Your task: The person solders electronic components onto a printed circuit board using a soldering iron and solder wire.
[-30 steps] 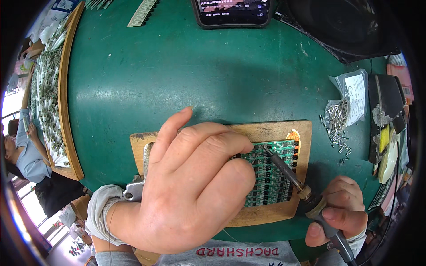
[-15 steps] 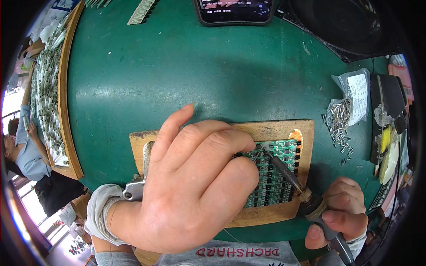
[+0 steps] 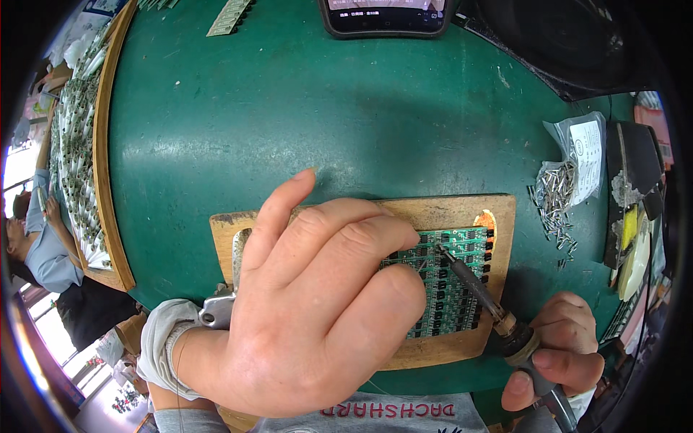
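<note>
My left hand (image 3: 310,303) lies over the left part of a wooden board (image 3: 444,353). Its thumb and fingers are curled together in a pinch, with the little finger raised. A thin length of solder wire (image 3: 423,265) pokes out beside the fingertips. On the wooden board sits a panel of green circuit boards (image 3: 456,296) in rows with black parts; my left hand covers its left side. In my right hand (image 3: 567,346) is a soldering iron (image 3: 473,285), held by its grey handle. The iron's tip points at an upper row of the panel.
A metal clamp (image 3: 218,309) sits at the wooden board's left. To the right, small metal pins (image 3: 556,206) spill from a plastic bag (image 3: 588,155). A phone (image 3: 386,18) stands at the far edge. A wooden-edged tray (image 3: 105,144) lies left; a person (image 3: 54,252) is beyond it.
The soldering iron and my right hand have shifted slightly right, the tip lifting a little along the upper row. My left hand keeps nearly the same place and pinch.
</note>
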A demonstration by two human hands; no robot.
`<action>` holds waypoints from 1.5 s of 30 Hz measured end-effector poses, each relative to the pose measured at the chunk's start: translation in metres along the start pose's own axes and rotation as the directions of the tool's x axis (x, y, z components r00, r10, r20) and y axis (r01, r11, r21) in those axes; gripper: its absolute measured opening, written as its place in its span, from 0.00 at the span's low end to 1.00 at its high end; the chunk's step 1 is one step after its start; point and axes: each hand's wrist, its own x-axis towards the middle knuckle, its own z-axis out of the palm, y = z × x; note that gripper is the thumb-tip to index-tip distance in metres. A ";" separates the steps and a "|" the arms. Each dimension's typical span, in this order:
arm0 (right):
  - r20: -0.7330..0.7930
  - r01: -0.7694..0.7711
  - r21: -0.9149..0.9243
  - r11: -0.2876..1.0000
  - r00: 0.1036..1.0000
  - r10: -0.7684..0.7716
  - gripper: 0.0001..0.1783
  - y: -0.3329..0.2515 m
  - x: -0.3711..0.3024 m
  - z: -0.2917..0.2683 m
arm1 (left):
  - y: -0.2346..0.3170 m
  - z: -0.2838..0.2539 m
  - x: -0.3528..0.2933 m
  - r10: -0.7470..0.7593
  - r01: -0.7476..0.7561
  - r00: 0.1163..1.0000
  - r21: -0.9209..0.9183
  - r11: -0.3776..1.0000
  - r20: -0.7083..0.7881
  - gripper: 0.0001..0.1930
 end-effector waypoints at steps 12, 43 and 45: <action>0.034 0.017 0.005 1.000 0.999 -0.017 0.20 0.002 -0.001 0.001 | 0.000 0.000 0.000 0.009 -0.009 0.999 0.013 1.000 0.038 0.10; -0.014 0.003 0.007 1.000 1.000 -0.003 0.20 -0.001 -0.003 0.001 | -0.001 0.006 -0.002 0.021 -0.021 0.999 0.017 1.000 -0.029 0.10; -0.014 0.014 0.010 1.000 1.000 -0.014 0.20 0.002 -0.005 0.005 | -0.002 0.006 -0.004 0.015 -0.014 0.999 0.008 1.000 -0.031 0.10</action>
